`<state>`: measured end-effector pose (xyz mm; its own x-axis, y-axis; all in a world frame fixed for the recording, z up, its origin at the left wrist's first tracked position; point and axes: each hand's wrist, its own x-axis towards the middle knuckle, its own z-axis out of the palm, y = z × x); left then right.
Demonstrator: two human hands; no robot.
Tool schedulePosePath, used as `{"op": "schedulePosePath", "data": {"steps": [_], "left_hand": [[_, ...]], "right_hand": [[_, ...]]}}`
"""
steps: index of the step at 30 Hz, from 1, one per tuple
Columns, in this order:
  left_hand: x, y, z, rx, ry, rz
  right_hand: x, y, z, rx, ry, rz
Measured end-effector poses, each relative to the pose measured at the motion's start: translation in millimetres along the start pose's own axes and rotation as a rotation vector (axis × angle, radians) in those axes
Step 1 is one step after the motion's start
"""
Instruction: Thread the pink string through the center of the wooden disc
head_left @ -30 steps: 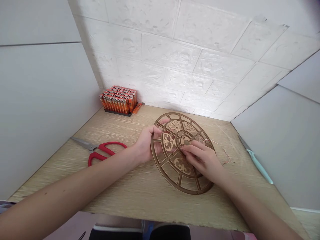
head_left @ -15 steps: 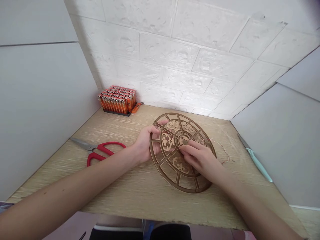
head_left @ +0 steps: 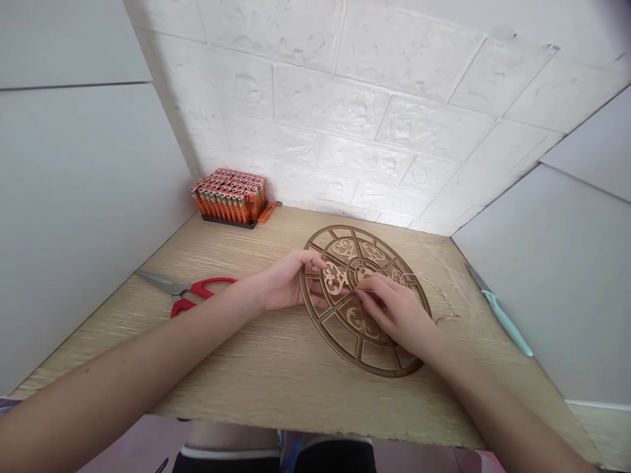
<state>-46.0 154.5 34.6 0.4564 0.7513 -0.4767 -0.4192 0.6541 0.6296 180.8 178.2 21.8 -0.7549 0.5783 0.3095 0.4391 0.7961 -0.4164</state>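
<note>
Compared with the previous view, the wooden wheel (head_left: 362, 322) has come down from its tilted position and now lies nearly flat on the table (head_left: 246, 355), in front of the back wall and right of centre. My left hand (head_left: 286, 282) has moved from behind the rim to on top of it: the fingers (head_left: 310, 266) are extended across the wheel's left side and hold nothing. My right hand (head_left: 397, 315) is over the hub. Its thumb and forefinger are closed just beside the hub and appear to pinch the wire (head_left: 428, 284), which trails right across the wheel; the fingers hide the exact contact point. The scissors (head_left: 207, 284) lie partly beneath my left forearm, the lighter tray (head_left: 229, 223) sits in the back corner, and the knife (head_left: 503, 315) lies along the right wall.
</note>
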Motion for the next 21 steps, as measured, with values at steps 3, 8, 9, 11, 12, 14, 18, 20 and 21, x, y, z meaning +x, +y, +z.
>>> {"op": "schedulePosePath", "data": {"steps": [3, 8, 9, 11, 12, 14, 18, 20, 21], "left_hand": [[-1.0, -1.2, 1.6, -0.012, -0.022, 0.028], [1.1, -4.2, 3.0, -0.013, 0.014, 0.05], [1.9, -4.8, 2.7, -0.016, 0.014, 0.046], [3.7, -5.9, 1.9, -0.019, 0.011, 0.033], [4.4, -6.4, 1.6, -0.019, 0.008, 0.03], [5.4, -7.1, 1.3, -0.016, -0.003, 0.031], [4.1, -6.9, 2.5, -0.005, 0.022, 0.012], [2.5, -6.4, 3.4, 0.007, 0.035, 0.003], [1.8, -6.2, 3.7, 0.013, 0.035, -0.001]], "right_hand": [[-0.8, 1.5, 2.2, 0.049, 0.04, 0.008], [-1.1, 2.3, 5.2, 0.059, 0.034, 0.018], [-0.9, 2.2, 5.3, 0.056, 0.035, 0.02], [-0.4, 1.7, 5.2, 0.055, 0.045, 0.03], [-0.3, 1.3, 5.0, 0.053, 0.048, 0.033], [-0.6, 0.8, 4.8, 0.044, 0.05, 0.031], [-2.7, 0.5, 4.3, 0.067, 0.136, 0.068], [-3.6, 0.6, 3.4, 0.102, 0.191, 0.107], [-3.8, 0.5, 2.8, 0.115, 0.201, 0.118]]}}
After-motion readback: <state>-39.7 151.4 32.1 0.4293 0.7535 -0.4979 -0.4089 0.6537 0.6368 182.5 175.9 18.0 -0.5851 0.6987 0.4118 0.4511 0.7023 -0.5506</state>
